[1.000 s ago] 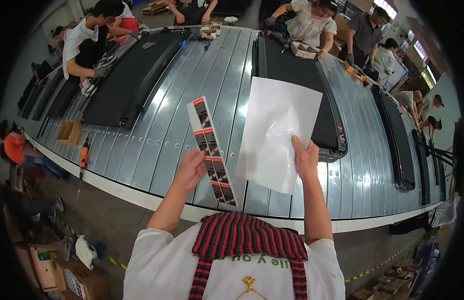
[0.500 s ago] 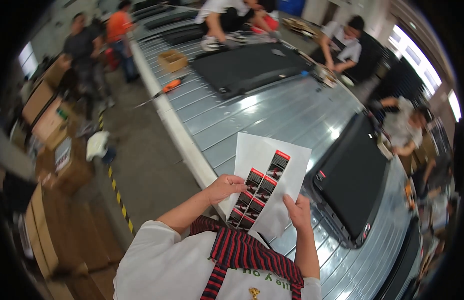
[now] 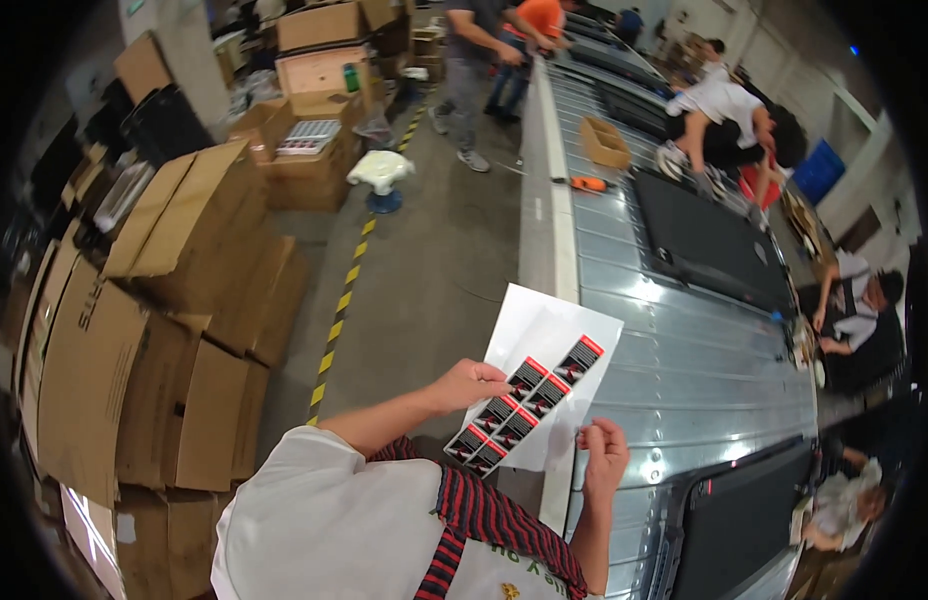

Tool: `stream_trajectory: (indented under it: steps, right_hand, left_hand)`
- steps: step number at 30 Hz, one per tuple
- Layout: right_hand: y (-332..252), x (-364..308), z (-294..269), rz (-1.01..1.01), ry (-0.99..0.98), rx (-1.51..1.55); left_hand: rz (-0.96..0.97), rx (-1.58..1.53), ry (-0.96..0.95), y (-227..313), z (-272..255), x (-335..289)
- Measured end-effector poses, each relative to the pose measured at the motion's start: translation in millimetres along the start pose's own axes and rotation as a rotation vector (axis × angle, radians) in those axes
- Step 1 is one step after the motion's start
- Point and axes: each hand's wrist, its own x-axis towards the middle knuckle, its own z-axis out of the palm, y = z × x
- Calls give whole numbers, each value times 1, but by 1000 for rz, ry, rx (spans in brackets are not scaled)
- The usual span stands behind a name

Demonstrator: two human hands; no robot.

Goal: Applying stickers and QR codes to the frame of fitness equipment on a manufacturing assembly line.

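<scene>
While the metal surface [image 3: 644, 350], facing cardboard boxes [image 3: 199, 410] on the left, is partly hidden by a white sheet [image 3: 534, 320], a sticker strip [image 3: 525, 403] over it is pinched by the left hand [image 3: 469, 384] in its fingers; the right hand [image 3: 606, 460], which has moved off the sheet's face, curls just beside it, its grasp unclear.

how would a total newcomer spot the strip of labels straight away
Find the long metal table. Near its pale side edge, the person's left hand pinches a narrow strip of labels over a larger white sheet. Repeated red-and-black printed blocks set the strip apart from the plain sheet.
</scene>
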Motion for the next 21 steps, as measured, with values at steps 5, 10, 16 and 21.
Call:
stream_trajectory:
  steps: [5,10,16,21]
  right_hand:
    - [6,5,123,314,-481,149]
    - [9,28,248,161,-629,-52]
    - [9,93,345,156,-702,-98]
    - [36,139,400,231,-793,-224]
  left_hand:
    - [40,80,49,13,-72,-30]
    - [104,43,212,15,-172,-60]
    - [153,-25,628,19,-290,-80]
    - [281,85,861,5,-361,-72]
